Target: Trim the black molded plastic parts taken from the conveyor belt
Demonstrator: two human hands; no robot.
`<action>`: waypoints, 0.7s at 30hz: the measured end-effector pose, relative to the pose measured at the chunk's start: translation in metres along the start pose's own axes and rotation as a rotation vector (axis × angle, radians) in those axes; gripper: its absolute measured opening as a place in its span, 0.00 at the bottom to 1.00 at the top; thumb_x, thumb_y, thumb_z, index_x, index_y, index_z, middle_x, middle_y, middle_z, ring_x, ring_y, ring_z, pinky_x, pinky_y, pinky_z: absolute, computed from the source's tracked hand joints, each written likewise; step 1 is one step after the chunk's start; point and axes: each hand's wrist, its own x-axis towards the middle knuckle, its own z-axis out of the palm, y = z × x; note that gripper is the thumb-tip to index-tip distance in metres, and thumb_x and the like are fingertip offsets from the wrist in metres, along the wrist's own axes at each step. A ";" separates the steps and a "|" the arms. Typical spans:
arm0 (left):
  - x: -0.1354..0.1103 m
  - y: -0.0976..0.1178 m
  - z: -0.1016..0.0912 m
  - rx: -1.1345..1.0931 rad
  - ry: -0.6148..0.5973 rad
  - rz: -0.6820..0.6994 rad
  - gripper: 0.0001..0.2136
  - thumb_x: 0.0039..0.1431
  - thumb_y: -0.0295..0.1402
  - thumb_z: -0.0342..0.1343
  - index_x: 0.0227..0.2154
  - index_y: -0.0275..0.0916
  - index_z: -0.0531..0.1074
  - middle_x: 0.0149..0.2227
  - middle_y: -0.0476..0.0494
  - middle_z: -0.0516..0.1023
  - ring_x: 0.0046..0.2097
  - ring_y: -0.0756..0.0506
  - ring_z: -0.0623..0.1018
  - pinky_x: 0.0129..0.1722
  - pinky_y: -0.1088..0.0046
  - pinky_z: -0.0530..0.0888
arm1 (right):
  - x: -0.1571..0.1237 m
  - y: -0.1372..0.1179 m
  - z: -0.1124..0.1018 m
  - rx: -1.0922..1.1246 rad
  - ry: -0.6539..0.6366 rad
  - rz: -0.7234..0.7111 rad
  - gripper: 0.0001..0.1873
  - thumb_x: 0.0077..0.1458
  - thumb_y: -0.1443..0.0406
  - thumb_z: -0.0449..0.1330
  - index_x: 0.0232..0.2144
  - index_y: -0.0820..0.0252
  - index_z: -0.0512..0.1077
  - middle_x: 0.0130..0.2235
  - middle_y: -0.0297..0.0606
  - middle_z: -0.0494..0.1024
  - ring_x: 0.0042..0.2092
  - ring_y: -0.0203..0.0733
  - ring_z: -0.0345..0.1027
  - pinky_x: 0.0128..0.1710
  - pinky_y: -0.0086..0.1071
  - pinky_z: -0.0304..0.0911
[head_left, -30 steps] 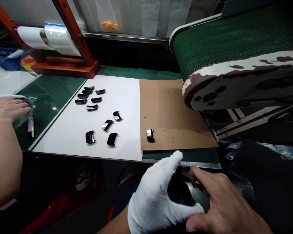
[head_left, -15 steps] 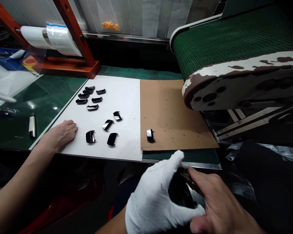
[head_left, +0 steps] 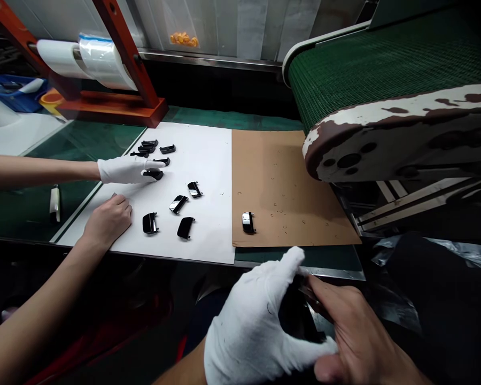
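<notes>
My left hand (head_left: 256,321), in a white glove, is closed around a glossy black plastic part (head_left: 299,315) in front of the table edge. My bare right hand (head_left: 356,331) is pressed against that part, fingers curled in a pinch. Something thin shows at its fingertips, too dark to name. Beyond them, one black part (head_left: 248,222) with a shiny face lies on brown cardboard (head_left: 280,171). Several similar black parts (head_left: 185,228) lie on a white sheet (head_left: 208,155) to the left.
A co-worker's gloved hand (head_left: 124,169) touches a black part at the left; a bare hand (head_left: 108,219) rests on the sheet. A green conveyor belt (head_left: 364,75) overhangs at right. Film rolls (head_left: 104,61) hang on an orange stand (head_left: 116,107). A white-handled tool (head_left: 55,204) lies left.
A co-worker's gloved hand has come in from the left to the black parts on the white sheet. My hands have hardly moved.
</notes>
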 end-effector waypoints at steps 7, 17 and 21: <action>0.019 -0.028 -0.055 0.053 0.057 0.053 0.29 0.48 0.49 0.64 0.52 0.41 0.69 0.39 0.45 0.81 0.40 0.43 0.82 0.41 0.69 0.80 | 0.004 -0.003 0.007 -0.045 0.126 -0.094 0.43 0.42 0.28 0.40 0.27 0.58 0.68 0.20 0.36 0.73 0.19 0.42 0.67 0.18 0.34 0.60; 0.029 -0.096 -0.128 0.084 0.070 -0.036 0.12 0.65 0.38 0.54 0.48 0.39 0.70 0.48 0.41 0.74 0.45 0.43 0.76 0.41 0.62 0.77 | 0.004 0.000 0.015 -0.110 0.199 -0.141 0.46 0.46 0.29 0.36 0.30 0.61 0.72 0.22 0.41 0.77 0.20 0.46 0.73 0.17 0.34 0.65; 0.004 -0.046 -0.043 0.071 0.000 -0.065 0.12 0.66 0.37 0.53 0.48 0.39 0.70 0.50 0.40 0.73 0.46 0.43 0.76 0.44 0.61 0.77 | 0.004 0.004 0.018 -0.143 0.214 -0.176 0.47 0.48 0.31 0.34 0.31 0.62 0.72 0.22 0.42 0.77 0.21 0.48 0.75 0.19 0.35 0.68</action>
